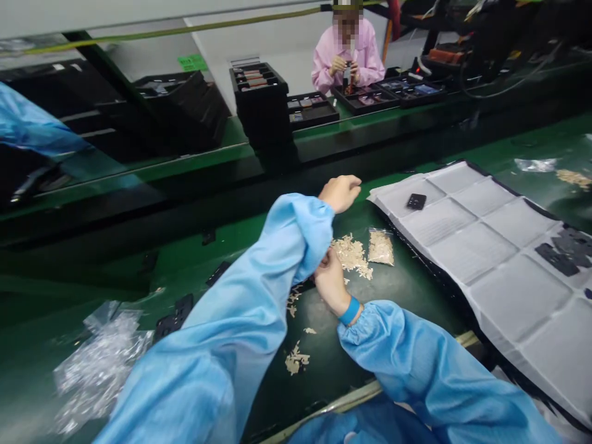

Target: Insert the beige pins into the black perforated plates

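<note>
My left hand (340,193) is curled loosely above the green conveyor belt (407,308), with nothing visible in it. My right hand (329,280), with a blue wrist strap (349,311), lies partly hidden under my left sleeve, next to a pile of small beige pieces (351,256). A clear bag of the same pieces (381,248) lies just right of the pile. More crumbs (296,361) are scattered nearer me. To the right spreads a grey padded compartment mat (472,246), with a black flat piece (416,201) on it and more black pieces (562,250) at its right.
A crumpled clear plastic bag (99,370) and black flat pieces (178,314) lie on the belt at the left. Beyond a raised black rail, stacked black trays (259,102) stand. A co-worker in a pink smock (346,55) handles something small at the far side.
</note>
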Action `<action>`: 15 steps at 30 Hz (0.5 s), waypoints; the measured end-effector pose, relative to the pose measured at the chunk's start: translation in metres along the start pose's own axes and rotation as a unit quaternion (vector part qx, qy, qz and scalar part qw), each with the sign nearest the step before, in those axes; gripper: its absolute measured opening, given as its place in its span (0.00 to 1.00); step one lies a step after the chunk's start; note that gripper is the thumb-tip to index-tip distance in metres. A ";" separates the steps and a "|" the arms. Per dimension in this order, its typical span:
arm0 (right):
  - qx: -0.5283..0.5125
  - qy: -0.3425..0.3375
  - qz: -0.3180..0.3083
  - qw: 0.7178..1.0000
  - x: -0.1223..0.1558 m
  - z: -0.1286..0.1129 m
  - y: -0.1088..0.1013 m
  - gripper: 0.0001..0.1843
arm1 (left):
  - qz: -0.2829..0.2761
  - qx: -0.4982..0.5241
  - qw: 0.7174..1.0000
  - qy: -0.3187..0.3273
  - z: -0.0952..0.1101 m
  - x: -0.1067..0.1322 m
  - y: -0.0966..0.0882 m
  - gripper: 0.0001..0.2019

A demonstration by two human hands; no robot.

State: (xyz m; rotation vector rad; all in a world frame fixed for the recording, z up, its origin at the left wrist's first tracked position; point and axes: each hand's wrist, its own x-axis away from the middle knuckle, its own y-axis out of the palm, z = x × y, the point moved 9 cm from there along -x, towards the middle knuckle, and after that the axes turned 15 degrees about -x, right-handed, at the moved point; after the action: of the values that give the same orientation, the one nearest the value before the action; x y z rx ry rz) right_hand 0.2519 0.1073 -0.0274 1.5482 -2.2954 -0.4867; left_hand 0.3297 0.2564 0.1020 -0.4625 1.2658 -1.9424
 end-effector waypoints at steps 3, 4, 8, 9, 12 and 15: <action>-0.015 0.030 0.022 0.999 0.003 0.007 -0.005 0.21 | 0.010 -0.113 0.989 -0.091 -0.100 0.046 -0.050 0.14; -0.020 0.032 0.026 0.999 0.003 0.007 -0.006 0.22 | 0.016 -0.143 0.980 -0.140 -0.136 0.067 -0.069 0.15; -0.035 0.029 0.030 0.999 0.003 0.001 -0.006 0.24 | 0.020 -0.241 0.911 -0.334 -0.248 0.165 -0.128 0.16; -0.036 0.030 0.030 0.998 0.003 -0.001 -0.005 0.25 | 0.016 -0.257 0.893 -0.369 -0.265 0.187 -0.133 0.18; -0.034 0.025 0.032 0.999 0.006 -0.008 -0.003 0.26 | -0.004 -0.285 0.861 -0.420 -0.293 0.226 -0.123 0.26; -0.031 0.013 0.033 0.999 0.010 -0.015 0.000 0.27 | -0.026 -0.296 0.855 -0.425 -0.303 0.231 -0.100 0.28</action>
State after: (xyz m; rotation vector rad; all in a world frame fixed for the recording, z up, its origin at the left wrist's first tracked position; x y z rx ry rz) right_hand 0.2556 0.0967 -0.0130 1.4355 -2.2818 -0.5129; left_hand -0.0565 0.2912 0.0340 -1.4842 1.1880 -1.0717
